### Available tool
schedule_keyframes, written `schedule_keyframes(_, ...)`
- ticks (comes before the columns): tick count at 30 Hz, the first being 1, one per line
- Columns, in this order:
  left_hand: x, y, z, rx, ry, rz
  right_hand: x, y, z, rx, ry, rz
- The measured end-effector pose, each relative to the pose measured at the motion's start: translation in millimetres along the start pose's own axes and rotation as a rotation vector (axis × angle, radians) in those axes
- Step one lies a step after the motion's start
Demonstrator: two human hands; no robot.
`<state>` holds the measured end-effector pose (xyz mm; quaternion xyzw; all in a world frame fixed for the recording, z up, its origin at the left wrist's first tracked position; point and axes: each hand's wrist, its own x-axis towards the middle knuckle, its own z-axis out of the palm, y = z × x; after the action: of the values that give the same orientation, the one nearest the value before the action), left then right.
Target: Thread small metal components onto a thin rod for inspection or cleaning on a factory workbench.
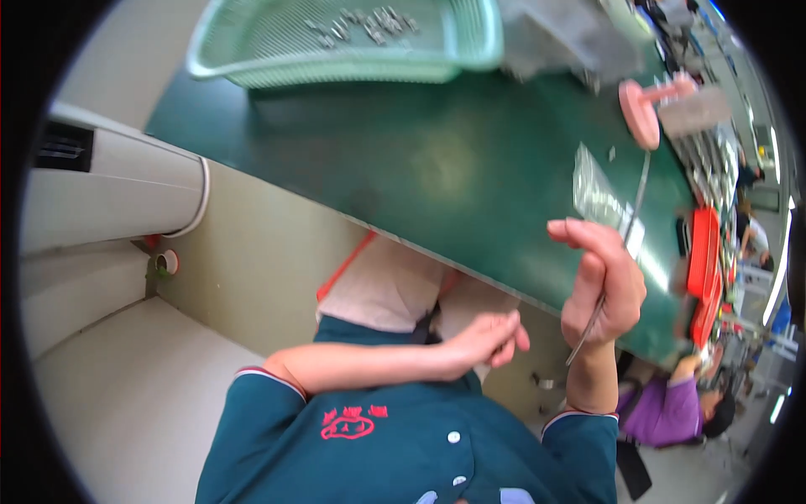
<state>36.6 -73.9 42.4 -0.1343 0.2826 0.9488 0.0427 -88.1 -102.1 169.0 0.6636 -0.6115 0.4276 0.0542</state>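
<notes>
My right hand (604,281) is raised over the near edge of the green table, fingers curled round a thin metal rod (641,189). The rod slants up and away across the palm, its lower end sticking out below near the wrist. My left hand (491,340) is closed in front of my body, thumb and fingers together. Whatever it may hold is too small to make out. Under the rod's far part, a clear plastic bag (594,186) lies on the green table (403,160).
A pale green basket (361,71) with several small metal parts (378,23) stands at the far side. Right of it are a grey plastic sheet (571,38), a pink stand (640,118) and red trays (703,252). A person in purple (667,412) sits at the right.
</notes>
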Motion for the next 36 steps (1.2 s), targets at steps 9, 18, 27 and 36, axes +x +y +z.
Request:
schedule_keyframes(9,13.2,-14.7,1.1,-0.308,0.096,-0.231,-151.1,-26.5,-30.1,-0.317,-0.186,0.443)
schedule_keyframes(18,14.9,-28.6,13.6,-0.284,0.104,-0.395,-193.2,-38.6,-29.1,-0.405,-0.231,0.598)
schedule_keyframes(27,17.5,-34.3,16.8,-0.168,0.033,-0.320,-198.0,-38.3,-29.1,-0.381,-0.136,0.630)
schedule_keyframes(36,14.7,-44.9,2.3,0.008,0.061,-0.319,-213.3,-35.6,-34.0,-0.289,-0.137,0.728)
